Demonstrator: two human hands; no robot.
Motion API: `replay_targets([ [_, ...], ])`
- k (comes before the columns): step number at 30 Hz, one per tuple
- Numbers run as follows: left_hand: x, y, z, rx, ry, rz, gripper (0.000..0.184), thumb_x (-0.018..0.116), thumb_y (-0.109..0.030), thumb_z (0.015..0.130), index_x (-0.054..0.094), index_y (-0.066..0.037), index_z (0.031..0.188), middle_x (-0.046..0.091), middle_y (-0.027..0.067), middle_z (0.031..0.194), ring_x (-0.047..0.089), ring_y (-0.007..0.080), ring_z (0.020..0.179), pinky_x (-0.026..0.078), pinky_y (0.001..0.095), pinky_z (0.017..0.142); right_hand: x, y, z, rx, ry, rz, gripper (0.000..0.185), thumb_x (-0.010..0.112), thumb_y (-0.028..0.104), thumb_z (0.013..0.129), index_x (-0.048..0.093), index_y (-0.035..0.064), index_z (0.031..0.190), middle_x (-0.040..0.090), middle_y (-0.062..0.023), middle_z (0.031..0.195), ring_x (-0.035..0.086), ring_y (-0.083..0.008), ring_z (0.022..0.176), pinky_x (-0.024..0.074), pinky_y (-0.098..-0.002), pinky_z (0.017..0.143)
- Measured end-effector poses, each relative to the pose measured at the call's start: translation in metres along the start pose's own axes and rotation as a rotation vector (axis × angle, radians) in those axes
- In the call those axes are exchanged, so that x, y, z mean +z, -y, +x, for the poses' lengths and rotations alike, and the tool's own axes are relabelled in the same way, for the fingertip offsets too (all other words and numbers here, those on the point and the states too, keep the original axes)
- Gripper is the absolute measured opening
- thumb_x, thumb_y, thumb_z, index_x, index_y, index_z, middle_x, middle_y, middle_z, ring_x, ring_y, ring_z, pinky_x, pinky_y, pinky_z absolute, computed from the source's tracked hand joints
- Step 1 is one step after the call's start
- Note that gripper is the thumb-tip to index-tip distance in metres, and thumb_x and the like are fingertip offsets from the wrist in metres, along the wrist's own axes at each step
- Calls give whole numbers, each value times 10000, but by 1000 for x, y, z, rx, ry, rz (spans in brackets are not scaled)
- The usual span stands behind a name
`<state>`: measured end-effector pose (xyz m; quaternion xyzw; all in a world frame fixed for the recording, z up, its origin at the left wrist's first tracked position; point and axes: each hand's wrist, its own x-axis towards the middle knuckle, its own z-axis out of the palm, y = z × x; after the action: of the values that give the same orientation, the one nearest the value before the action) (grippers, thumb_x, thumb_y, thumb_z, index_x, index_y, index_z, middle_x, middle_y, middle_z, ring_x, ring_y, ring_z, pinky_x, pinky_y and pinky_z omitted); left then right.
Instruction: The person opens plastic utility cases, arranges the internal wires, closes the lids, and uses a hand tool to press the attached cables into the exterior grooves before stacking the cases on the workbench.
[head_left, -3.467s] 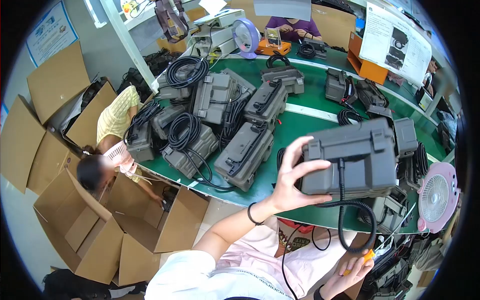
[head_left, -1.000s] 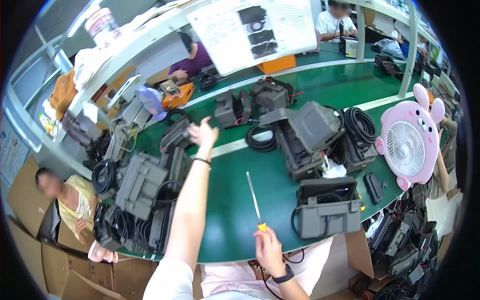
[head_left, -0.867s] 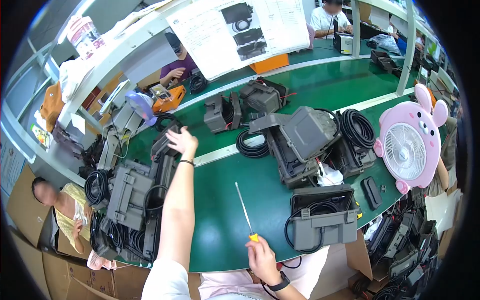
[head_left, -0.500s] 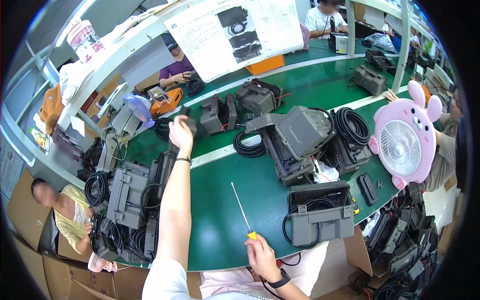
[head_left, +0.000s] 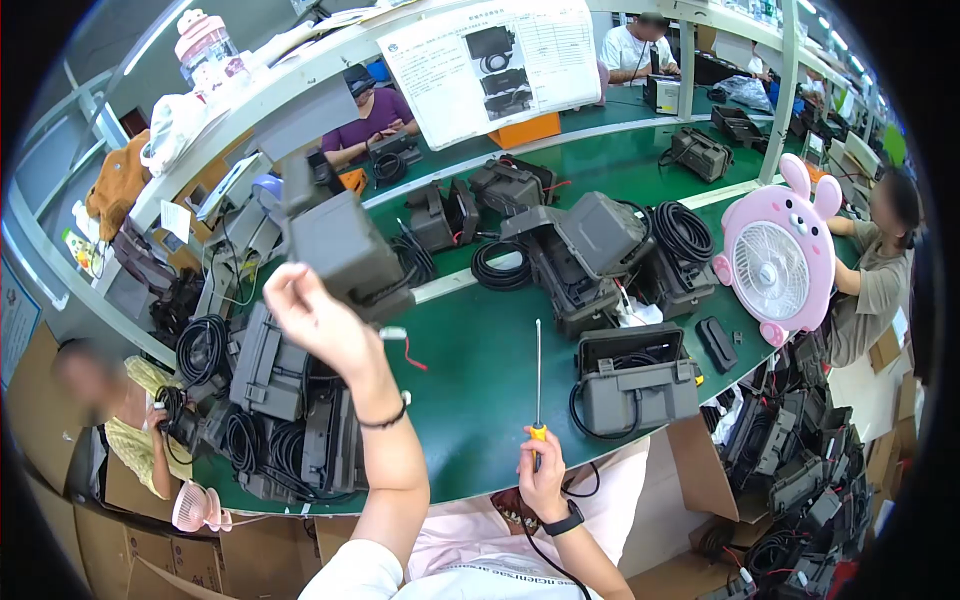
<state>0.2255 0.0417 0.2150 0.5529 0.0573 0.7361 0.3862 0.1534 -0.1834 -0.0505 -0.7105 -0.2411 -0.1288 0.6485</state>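
My left hand [head_left: 320, 325] is raised at the left, its fingers curled at the edge of a grey plastic box [head_left: 345, 245]. That box is tilted above the table with its upper part blurred; some of my fingertips are hidden. Below it show a white connector [head_left: 393, 332] and a red wire [head_left: 412, 357]. In my right hand [head_left: 541, 480] is a screwdriver [head_left: 539, 385] with a yellow handle, its long shaft pointing away from me. Right of it, an open grey box [head_left: 640, 395] with black cable inside stands near the table's front edge.
Stacked grey boxes [head_left: 270, 365] with coiled cables lie at the left. More open boxes [head_left: 575, 270] and a cable coil [head_left: 683, 235] stand further back. A pink fan [head_left: 775, 265] is at the right of the green table [head_left: 470, 400]. Other people sit around it.
My left hand has come back toward me from the far side, bringing the grey box with it. My right hand has shifted slightly right, and the screwdriver now points straighter ahead.
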Motion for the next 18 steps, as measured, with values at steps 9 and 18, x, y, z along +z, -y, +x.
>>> replay_targets([
  [9,-92,-103,-60,-7,50,43,255,563,-32,973,373,-113,823,404,56,899,412,157,834,382,279,792,-12,1,-24,-51,-35,122,318,517,-71,929,426,90,1188,550,-234,1242,564,-164,696,507,-283,613],
  [18,-140,-92,-169,290,1279,465,438,728,-181,794,649,-178,1224,595,54,1001,595,226,924,470,401,818,-33,34,-30,-111,-97,34,365,487,28,987,339,88,1315,544,-195,1244,568,-133,795,505,-267,729],
])
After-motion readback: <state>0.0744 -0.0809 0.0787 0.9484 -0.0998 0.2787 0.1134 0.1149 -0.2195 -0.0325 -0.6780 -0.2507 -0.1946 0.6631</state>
